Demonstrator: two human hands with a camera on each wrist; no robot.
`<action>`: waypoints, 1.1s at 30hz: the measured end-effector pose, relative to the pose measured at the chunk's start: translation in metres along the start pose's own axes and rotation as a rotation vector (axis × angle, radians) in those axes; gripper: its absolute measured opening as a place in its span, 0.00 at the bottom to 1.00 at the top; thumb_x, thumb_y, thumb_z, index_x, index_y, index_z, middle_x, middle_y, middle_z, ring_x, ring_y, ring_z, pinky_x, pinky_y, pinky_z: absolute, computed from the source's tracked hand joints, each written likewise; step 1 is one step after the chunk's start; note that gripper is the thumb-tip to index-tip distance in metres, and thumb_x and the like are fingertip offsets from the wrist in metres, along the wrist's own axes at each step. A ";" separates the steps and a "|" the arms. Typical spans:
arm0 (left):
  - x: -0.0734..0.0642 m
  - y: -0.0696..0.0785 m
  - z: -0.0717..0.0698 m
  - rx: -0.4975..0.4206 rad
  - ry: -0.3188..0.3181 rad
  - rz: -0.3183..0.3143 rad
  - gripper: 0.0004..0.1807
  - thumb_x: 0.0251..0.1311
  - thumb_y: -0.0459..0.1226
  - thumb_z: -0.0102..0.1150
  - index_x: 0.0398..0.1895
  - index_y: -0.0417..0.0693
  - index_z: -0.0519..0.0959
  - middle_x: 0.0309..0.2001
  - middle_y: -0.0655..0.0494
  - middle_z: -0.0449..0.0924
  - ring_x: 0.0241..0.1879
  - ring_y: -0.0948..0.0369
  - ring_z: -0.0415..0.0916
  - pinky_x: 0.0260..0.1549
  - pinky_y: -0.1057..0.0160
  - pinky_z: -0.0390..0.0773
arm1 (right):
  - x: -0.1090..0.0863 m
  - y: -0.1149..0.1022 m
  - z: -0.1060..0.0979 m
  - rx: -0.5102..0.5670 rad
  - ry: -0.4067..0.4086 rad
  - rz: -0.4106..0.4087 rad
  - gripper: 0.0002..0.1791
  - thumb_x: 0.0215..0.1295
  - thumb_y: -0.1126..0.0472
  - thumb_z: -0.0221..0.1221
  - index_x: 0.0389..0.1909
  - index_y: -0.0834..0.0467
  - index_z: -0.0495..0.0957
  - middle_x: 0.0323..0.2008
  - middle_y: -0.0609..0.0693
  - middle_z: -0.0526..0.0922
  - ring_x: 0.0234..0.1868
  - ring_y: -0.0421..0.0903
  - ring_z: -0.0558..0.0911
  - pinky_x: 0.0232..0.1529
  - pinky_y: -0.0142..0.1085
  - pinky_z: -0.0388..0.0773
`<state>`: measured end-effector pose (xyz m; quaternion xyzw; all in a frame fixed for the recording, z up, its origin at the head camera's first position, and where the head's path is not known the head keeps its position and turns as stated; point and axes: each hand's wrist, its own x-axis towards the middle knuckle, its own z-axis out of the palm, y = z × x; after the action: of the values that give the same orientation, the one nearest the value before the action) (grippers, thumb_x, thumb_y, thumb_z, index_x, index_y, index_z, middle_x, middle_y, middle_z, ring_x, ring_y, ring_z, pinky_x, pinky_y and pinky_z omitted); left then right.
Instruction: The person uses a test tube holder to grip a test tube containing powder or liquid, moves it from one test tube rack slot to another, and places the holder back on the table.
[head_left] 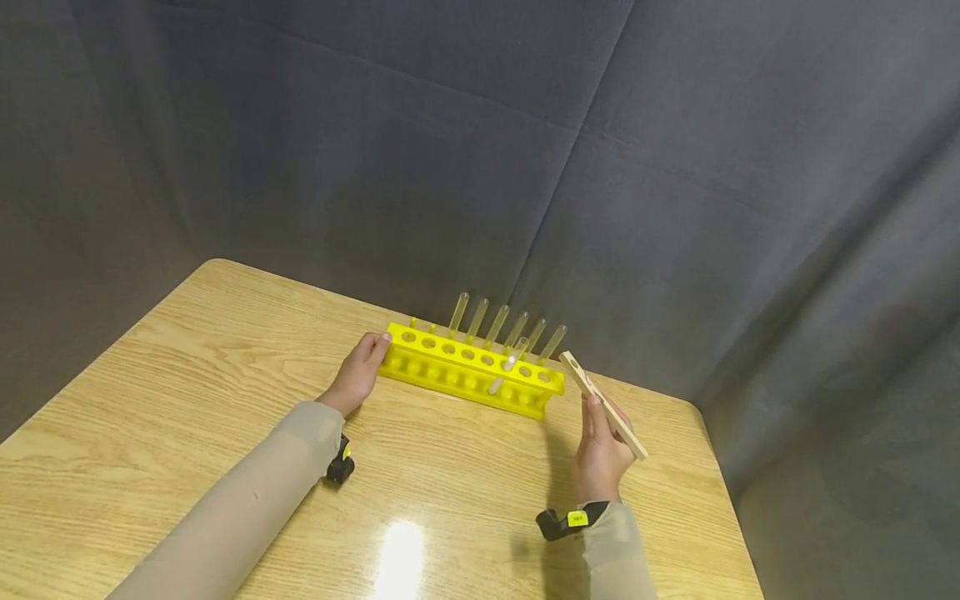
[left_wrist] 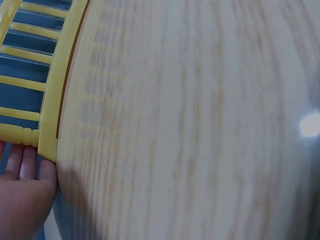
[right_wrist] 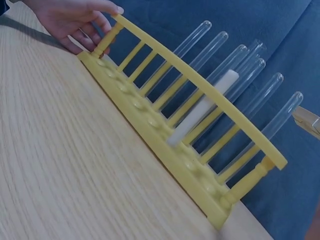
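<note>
My left hand (head_left: pixel 356 377) grips the left end of a yellow test tube rack (head_left: pixel 457 388) standing on the table, thumb at the top rail and fingers about the end post. In the right wrist view, a test tube with white contents (right_wrist: pixel 197 115) stands in one of the rack's holes. Several clear test tubes (head_left: pixel 458 314) sit bottom-up on pegs along the back. To the right of the rack, my right hand (head_left: pixel 600 457) holds a wooden test tube clamp (head_left: pixel 581 375) raised at a slant, its jaw end close to the rack's right end.
The wood-grain table (head_left: pixel 420 467) has rounded back corners. A dark grey-blue curtain (head_left: pixel 420 167) hangs right behind it and along the right side. The two leftmost pegs of the rack carry no tubes.
</note>
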<state>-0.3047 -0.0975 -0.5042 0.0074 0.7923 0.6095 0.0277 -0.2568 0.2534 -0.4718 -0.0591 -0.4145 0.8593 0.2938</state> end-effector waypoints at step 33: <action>0.002 -0.003 0.000 -0.004 -0.008 0.001 0.35 0.79 0.60 0.25 0.65 0.38 0.60 0.66 0.38 0.63 0.67 0.44 0.59 0.70 0.42 0.55 | 0.000 0.019 -0.034 -0.109 0.281 0.122 0.12 0.64 0.77 0.63 0.44 0.69 0.72 0.45 0.56 0.75 0.47 0.44 0.85 0.54 0.34 0.79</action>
<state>-0.3065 -0.0983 -0.5072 0.0104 0.7909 0.6111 0.0307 -0.2541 0.2675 -0.5081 -0.2197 -0.4107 0.8351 0.2927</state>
